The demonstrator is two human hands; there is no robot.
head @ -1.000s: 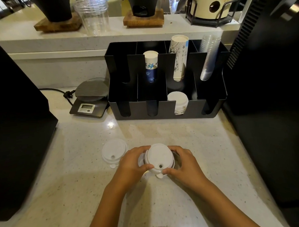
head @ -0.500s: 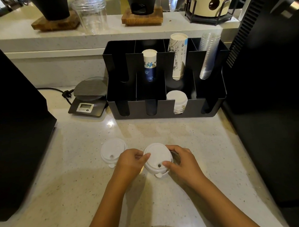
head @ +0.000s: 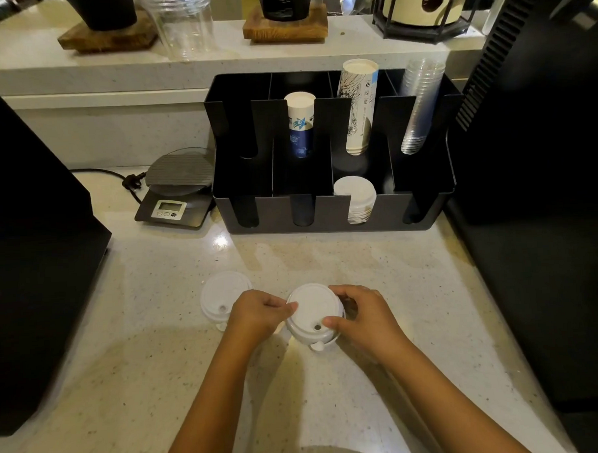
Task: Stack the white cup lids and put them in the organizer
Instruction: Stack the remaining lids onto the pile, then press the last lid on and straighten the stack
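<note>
A short stack of white cup lids [head: 311,313] sits on the counter in front of me. My left hand [head: 258,313] pinches its left rim and my right hand [head: 363,314] grips its right side, thumb on top near the sip hole. Another white lid [head: 221,294] lies flat on the counter just left of my left hand, partly hidden by it. The black organizer [head: 328,214] stands behind, with a stack of white lids [head: 356,198] in its front row, third slot from the left.
The organizer's back row holds a blue-printed paper cup stack [head: 300,123], a taller white cup stack [head: 359,107] and clear plastic cups [head: 419,104]. A digital scale [head: 176,190] sits left of it. Black machines flank the counter on the left [head: 34,238] and right [head: 545,181].
The lid stack has shifted slightly in my hands; my left fingers moved from cupping its side to pinching the left rim. The loose lid has not moved.
</note>
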